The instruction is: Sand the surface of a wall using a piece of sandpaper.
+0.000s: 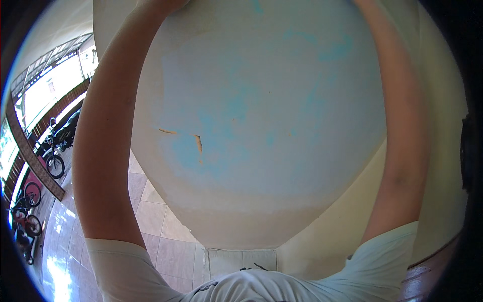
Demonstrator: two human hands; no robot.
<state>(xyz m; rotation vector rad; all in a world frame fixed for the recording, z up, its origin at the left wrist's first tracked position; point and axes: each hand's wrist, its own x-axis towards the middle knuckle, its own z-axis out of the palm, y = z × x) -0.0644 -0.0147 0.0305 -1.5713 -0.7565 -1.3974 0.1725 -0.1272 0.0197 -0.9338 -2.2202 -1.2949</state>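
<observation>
Both of my hands are out of view past the top edge; only the raised bare arms show, one on each side. Between them stands a pale painted wall [264,170] with faded blue patches. A small gap of chipped paint [199,144] shows at its lower left, with a thin crack [167,131] beside it. What my hands touch or hold is hidden. The white shirt [264,285] I wear fills the bottom of the view.
Glossy floor tiles [177,253] lie at the lower left. Beyond them stand a motorcycle [56,151] and a bicycle [33,194] near a slatted fence [60,105]. A cream wall [320,241] runs along the right. A light grey panel [241,258] is below the painted wall.
</observation>
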